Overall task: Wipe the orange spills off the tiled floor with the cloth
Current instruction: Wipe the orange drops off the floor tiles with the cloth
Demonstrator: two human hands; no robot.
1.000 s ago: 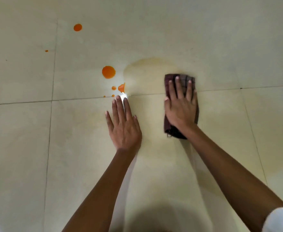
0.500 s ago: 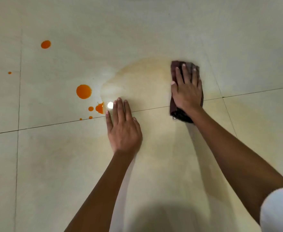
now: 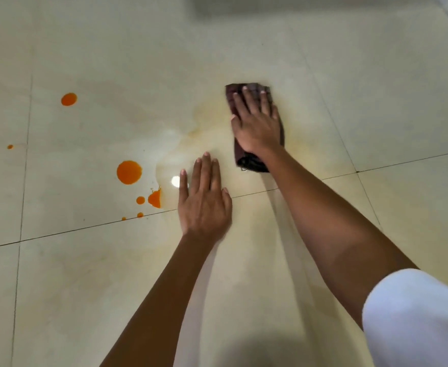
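Pale glossy tiled floor [image 3: 376, 75] fills the whole view, crossed by thin grout lines [image 3: 85, 229] and carrying a bright glare spot [image 3: 175, 180] near the centre. Right of centre, the right hand [image 3: 257, 123] lies flat with fingers straight and spread, pressing the dark folded cloth [image 3: 248, 162] onto the tile. The left hand [image 3: 204, 205], at centre frame, is also open and flat, palm on the floor across the grout line, holding nothing and seemingly propping the body. Over the last second the cloth has been pushed away from the person, from lying across the grout line to sitting wholly above it, while the left hand has kept its place. That stroke has spread a faint yellowish film [image 3: 212, 120] around the cloth, so this patch looks smeared rather than clean and probably needs another pass. Further left, the spills are untouched: a large orange drop [image 3: 128, 172], a cluster of smaller ones [image 3: 154, 198] just beside the left hand's fingertips, another drop [image 3: 69, 99] at upper left, and a speck [image 3: 10, 146] near the left edge. A white sleeve [image 3: 416, 319] shows at lower right. No bucket, bowl or other container appears in frame
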